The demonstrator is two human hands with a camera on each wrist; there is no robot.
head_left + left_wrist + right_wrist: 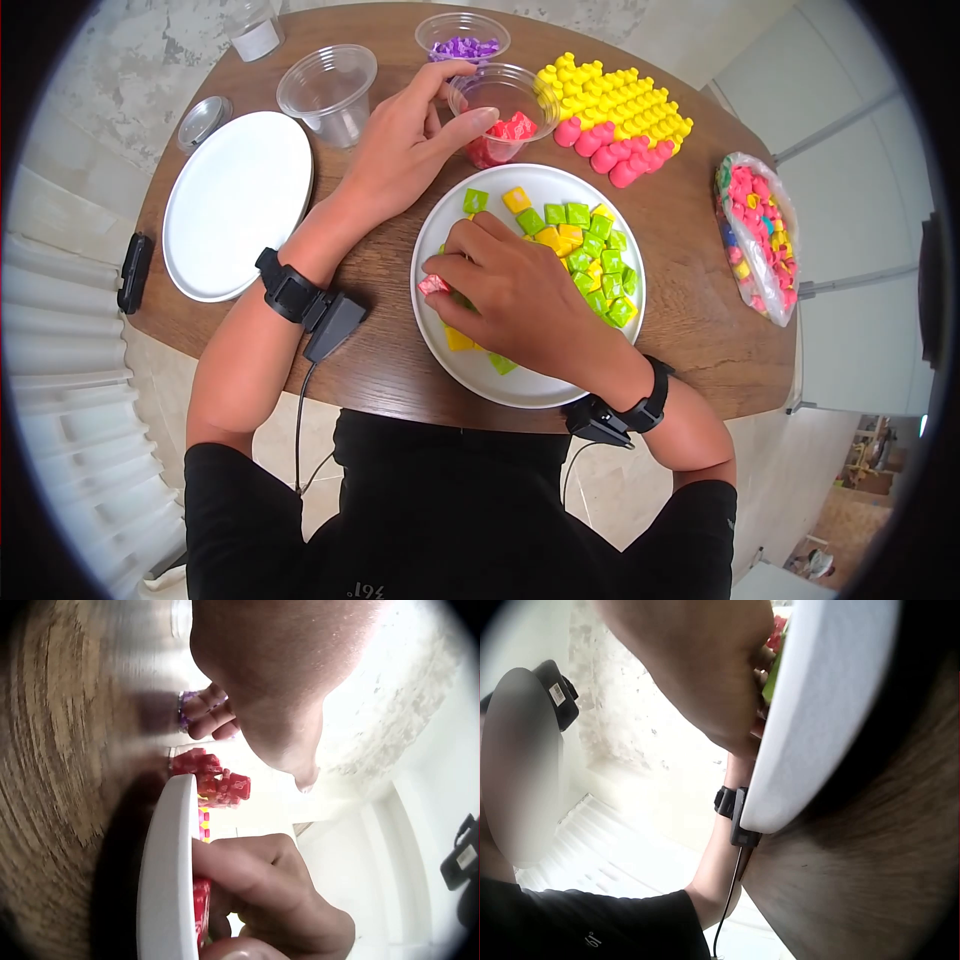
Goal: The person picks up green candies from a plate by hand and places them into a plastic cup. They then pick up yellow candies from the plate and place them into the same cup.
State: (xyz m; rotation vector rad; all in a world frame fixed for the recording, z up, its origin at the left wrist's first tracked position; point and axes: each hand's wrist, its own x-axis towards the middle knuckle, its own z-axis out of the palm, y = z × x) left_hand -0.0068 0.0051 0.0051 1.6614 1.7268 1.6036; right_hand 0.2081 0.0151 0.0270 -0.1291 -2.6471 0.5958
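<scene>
My left hand grips the rim of a clear plastic cup, thumb and fingers at its left side. Red wrapped candies lie inside that cup. Over the left part of a white plate, my right hand bends its fingers round a red wrapped candy. The left wrist view shows this red candy low behind the plate's rim, between finger and thumb. Green and yellow wrapped candies cover much of the plate, partly hidden under the right hand.
Behind the held cup stands a cup of purple candies. To the left are another clear cup, an oval white plate, a metal lid and a jar. Yellow and pink pieces stand at right, near a filled bag.
</scene>
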